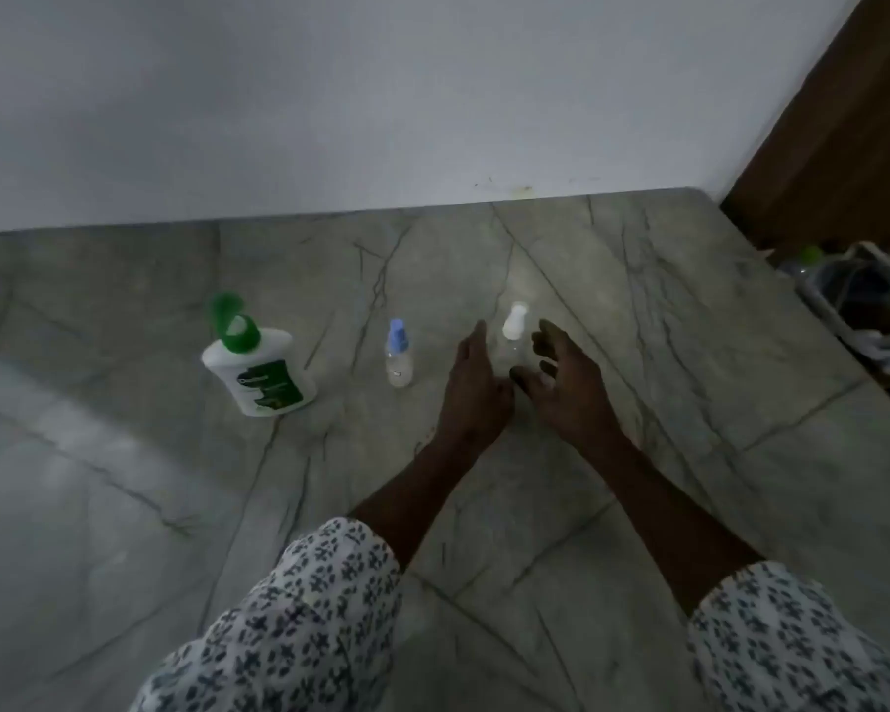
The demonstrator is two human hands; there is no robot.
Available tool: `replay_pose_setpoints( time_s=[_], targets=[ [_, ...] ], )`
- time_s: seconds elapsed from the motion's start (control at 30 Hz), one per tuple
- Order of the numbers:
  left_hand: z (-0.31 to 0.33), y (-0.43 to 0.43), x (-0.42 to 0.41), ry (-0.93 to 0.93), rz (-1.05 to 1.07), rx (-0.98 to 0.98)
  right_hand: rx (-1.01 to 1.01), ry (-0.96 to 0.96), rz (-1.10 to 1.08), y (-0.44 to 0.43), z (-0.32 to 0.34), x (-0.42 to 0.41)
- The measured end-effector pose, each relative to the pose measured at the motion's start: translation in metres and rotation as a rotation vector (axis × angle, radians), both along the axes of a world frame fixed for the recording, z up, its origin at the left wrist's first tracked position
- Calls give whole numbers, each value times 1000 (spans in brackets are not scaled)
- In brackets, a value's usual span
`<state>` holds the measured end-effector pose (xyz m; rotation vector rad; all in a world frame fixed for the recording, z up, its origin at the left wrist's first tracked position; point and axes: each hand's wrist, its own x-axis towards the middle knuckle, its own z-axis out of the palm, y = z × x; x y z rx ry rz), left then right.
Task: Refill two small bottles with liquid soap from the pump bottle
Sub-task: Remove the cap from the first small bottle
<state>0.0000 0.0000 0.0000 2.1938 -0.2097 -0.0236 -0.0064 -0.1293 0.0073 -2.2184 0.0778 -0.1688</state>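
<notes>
A white soap bottle (262, 370) with a green flip cap standing open and a green label stands at the left of the marble counter (689, 326). To its right is a small clear bottle with a blue cap (398, 354). Further right stands a small clear bottle with a white cap (513, 334). My left hand (476, 388) and my right hand (569, 385) sit on either side of the white-capped bottle, fingers spread. Neither hand visibly grips it. The image is dim and blurred.
A plain white wall runs along the counter's back edge. A brown wooden panel (843, 125) rises at the right. Past the counter's right edge is a white basket (864, 300) with dark items and something green. My patterned sleeves fill the bottom.
</notes>
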Motion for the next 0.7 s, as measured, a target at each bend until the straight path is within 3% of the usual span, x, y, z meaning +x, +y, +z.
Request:
replay_pose_setpoints(
  time_s=[0.4, 0.7],
  targets=[
    [-28, 1, 20, -302, 35, -144, 35, -217, 82, -5, -18, 27],
    [-15, 33, -43, -343, 140, -180, 228, -251, 256, 16, -5, -43]
  ],
)
